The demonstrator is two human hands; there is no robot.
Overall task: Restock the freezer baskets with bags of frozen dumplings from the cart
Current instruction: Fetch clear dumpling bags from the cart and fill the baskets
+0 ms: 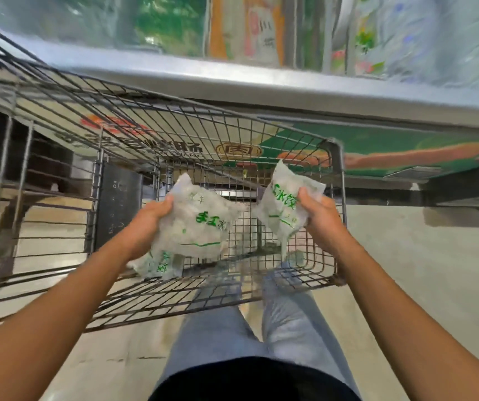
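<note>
Both hands are loaded: the left hand point(148, 224) grips one bag of frozen dumplings point(196, 224) by its near edge, thumb on top and fingers curled beneath, while the right hand point(317, 215) clutches a second bag point(283, 204) the same way, tilted up on end. Each bag is held above the wire cart point(232, 134), clear of its mesh floor and apart from the other. A third bag point(158, 264) lies in the cart just under the left wrist, so stock remains to be moved. The step in hand looks like the pick-up and lift out of the cart, with nothing yet delivered from this pair. Ahead and above stands the chest freezer point(261, 82), its metal rim running across the view; the goods behind it are too blurred to make out, and no basket shows plainly. The next move likely calls for raising both bags over the cart's far wall and the freezer rim, then finding a basket with room and laying them flat without snagging the thin plastic on the wire.
</note>
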